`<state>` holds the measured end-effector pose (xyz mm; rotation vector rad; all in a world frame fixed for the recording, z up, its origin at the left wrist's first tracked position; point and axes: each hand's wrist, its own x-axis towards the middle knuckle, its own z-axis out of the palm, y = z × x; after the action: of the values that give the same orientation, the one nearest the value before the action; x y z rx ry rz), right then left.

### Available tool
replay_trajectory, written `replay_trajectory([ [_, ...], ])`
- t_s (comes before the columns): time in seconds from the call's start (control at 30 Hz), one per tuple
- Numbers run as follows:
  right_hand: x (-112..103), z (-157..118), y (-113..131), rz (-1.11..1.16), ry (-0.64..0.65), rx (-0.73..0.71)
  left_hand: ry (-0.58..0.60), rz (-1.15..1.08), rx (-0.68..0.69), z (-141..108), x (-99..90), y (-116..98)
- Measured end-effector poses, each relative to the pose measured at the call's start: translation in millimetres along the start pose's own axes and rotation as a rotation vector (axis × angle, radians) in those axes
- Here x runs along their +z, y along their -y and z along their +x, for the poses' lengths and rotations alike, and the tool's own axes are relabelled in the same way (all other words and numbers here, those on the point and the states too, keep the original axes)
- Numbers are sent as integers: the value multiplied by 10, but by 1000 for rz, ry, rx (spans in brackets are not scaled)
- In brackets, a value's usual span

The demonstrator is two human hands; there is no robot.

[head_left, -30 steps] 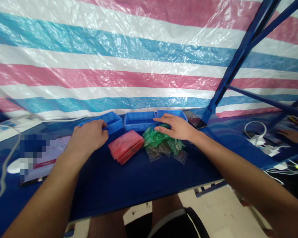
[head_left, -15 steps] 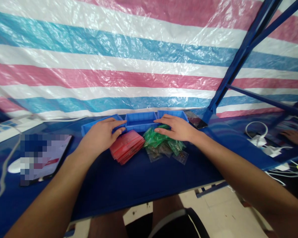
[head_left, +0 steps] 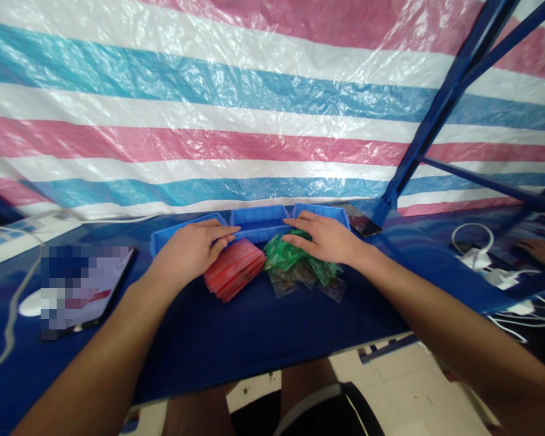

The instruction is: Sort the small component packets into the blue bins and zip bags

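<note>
My left hand (head_left: 188,249) reaches over the front of the left blue bin (head_left: 160,237). Its fingers are stretched out, tips at the front left corner of the middle blue bin (head_left: 260,216), thumb apart below them. A fanned stack of red plastic packets (head_left: 234,270) lies just beside that thumb. My right hand (head_left: 322,235) is open above a loose heap of green and clear plastic bags (head_left: 284,254), in front of the right blue bin (head_left: 322,211). Its fingertips are by the middle bin's front right corner; whether they touch it I cannot tell.
On the left, a tablet (head_left: 93,290) with a blurred screen lies near a white cable (head_left: 11,321). A dark phone (head_left: 363,221) rests behind the right bin. White chargers and cables (head_left: 499,275) and another person's hand (head_left: 540,249) are at the right, past a blue metal frame (head_left: 429,130).
My left hand has slid slightly right, its fingertips now over the middle bin's corner. The right bin sits a little further right. My right hand has hardly moved.
</note>
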<state>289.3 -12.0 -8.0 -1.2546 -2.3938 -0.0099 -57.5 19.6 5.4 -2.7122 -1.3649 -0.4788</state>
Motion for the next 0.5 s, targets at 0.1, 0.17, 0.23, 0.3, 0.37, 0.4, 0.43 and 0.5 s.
replay_trajectory([
  [0.1,5,-15,31,-18,-6,14,-2,12,-7,-3,0,-16],
  [0.17,18,-23,42,-16,-8,23,-7,14,-6,-3,6,-24],
  [0.23,22,-22,40,10,-5,30,-8,8,-1,-2,13,-26],
  [0.3,-14,-11,19,56,-4,24,-7,2,-1,-1,17,-26],
  [0.37,-122,0,-21,104,-19,10,-5,7,-12,-2,8,-32],
  [0.4,-207,-4,-44,121,-39,9,-3,14,-22,-4,-4,-42],
  [0.43,-310,-21,-65,130,-70,17,0,24,-40,-6,-20,-56],
  [0.5,-548,-111,-93,109,-163,63,6,44,-91,-13,-67,-102],
])
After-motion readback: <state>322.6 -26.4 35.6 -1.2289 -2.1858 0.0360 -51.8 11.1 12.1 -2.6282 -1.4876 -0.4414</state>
